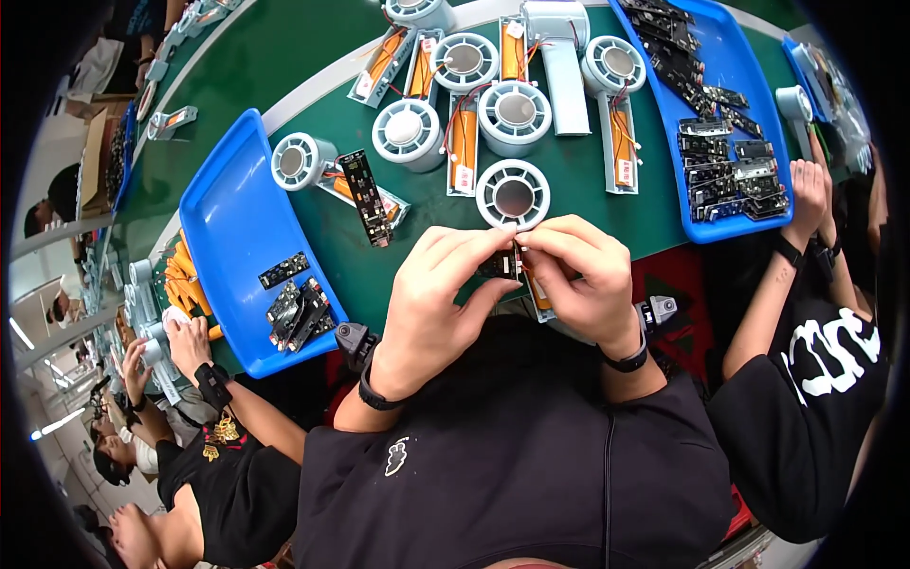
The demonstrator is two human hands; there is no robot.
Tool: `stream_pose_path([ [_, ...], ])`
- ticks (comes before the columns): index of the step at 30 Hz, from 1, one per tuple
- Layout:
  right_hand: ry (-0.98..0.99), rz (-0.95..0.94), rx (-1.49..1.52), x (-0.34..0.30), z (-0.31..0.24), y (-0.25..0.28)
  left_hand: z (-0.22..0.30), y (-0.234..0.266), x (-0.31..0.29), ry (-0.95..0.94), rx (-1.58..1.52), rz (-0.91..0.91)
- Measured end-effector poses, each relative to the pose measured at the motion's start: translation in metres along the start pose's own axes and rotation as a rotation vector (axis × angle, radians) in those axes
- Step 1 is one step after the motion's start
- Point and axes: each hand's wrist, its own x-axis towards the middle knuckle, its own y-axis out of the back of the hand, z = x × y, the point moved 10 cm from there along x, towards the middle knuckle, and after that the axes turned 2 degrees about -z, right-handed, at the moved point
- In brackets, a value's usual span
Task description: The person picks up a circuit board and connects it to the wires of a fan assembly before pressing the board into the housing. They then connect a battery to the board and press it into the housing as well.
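My left hand (438,305) pinches a small black circuit board (505,264) between thumb and fingers. Close against it, my right hand (585,277) has its thumb and fingertips pressed together at the board's edge; what they grip is too small to make out. Just beyond both hands lies a light-blue fan housing (513,194) with a round grey centre. Its open handle, partly covered by my hands, shows an orange battery (540,292) beside the right fingers. Left of my hands, a long black circuit board (365,197) rests across the handle of another fan housing (303,161).
Several light-blue fan housings (515,119) with orange batteries and wires lie across the green table (578,213). A blue tray (213,204) on the left holds several boards; a blue tray (656,119) on the right holds many more. Co-workers' hands (809,194) work on both sides.
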Motion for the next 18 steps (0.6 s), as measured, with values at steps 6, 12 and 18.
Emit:
stream_pose_path([
  [6,0.038,-0.004,0.040,0.002,-0.003,0.003,-0.008,-0.008,-0.004,0.068,-0.119,-0.006],
  [12,0.023,-0.074,0.072,0.005,0.000,0.009,0.013,-0.007,0.001,-0.030,-0.172,-0.039],
  [18,0.201,-0.071,-0.070,0.005,-0.014,0.001,0.009,-0.002,-0.008,-0.114,-0.065,0.053],
])
